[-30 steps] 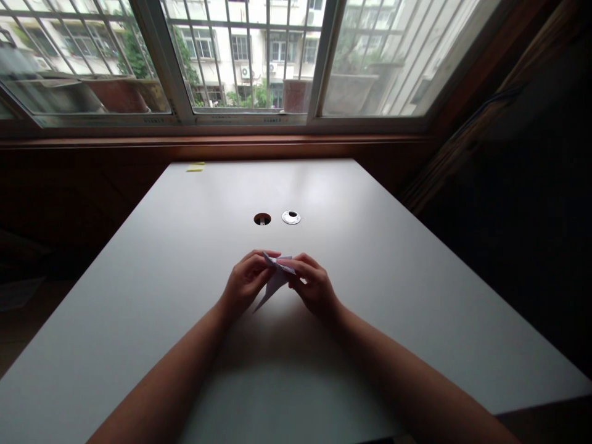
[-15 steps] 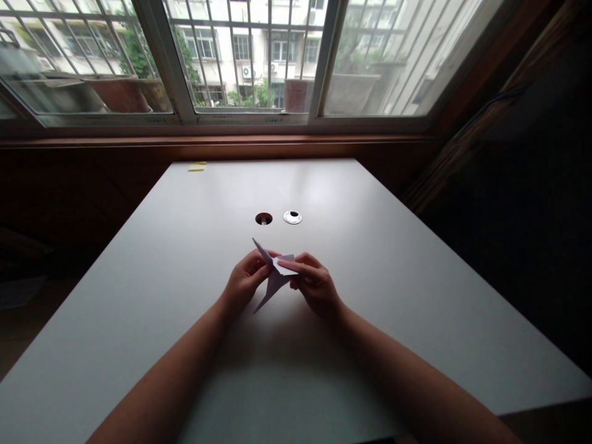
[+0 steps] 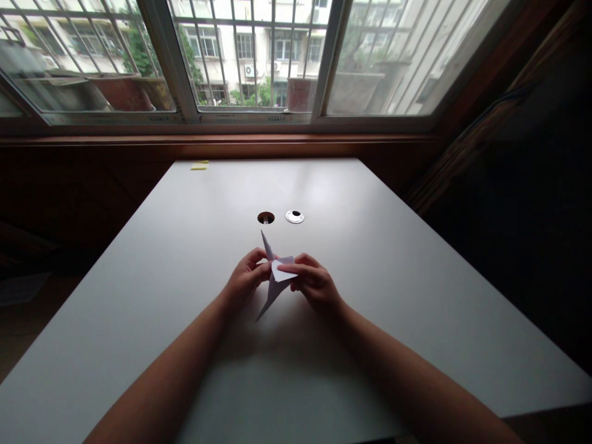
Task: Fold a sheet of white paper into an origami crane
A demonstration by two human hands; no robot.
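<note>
A small folded white paper figure is held just above the white table, near its middle. My left hand pinches its left side and my right hand pinches its right side, fingers closed on the paper. One thin pointed flap stands up between my hands, toward the window. Another long point hangs down toward me. A small white flap lies under my right fingertips.
A round cable hole and its loose white ring cover lie just beyond my hands. A yellow sticky note sits at the table's far left corner. A barred window runs behind; dark wood panelling flanks the right.
A pointed flap that lay folded between my fingers has been drawn out and now stands up toward the window. Both hands stay in place.
</note>
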